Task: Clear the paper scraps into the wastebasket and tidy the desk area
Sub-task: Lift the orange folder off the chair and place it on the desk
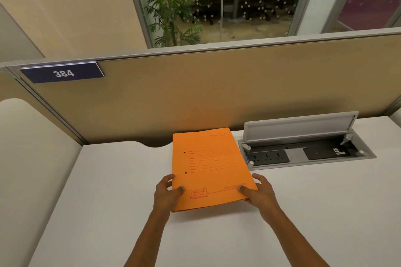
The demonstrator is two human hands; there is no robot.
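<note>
paper scraps and the wastebasket are nowhere in the frame; what is in hand is a flat orange card file folder (211, 169) with red print, lying on the white desk top (108, 191) at centre frame. the left hand (166, 191) pinches its lower left edge, thumb on top, and the right hand (259, 193) grips the lower right corner the same way, probably so the folder can be squared or slid without bending. its far end reaches toward the beige partition panel (217, 93). just right of it sits the grey recessed power socket box (303, 149), lid propped open. this looks like the tidying part
</note>
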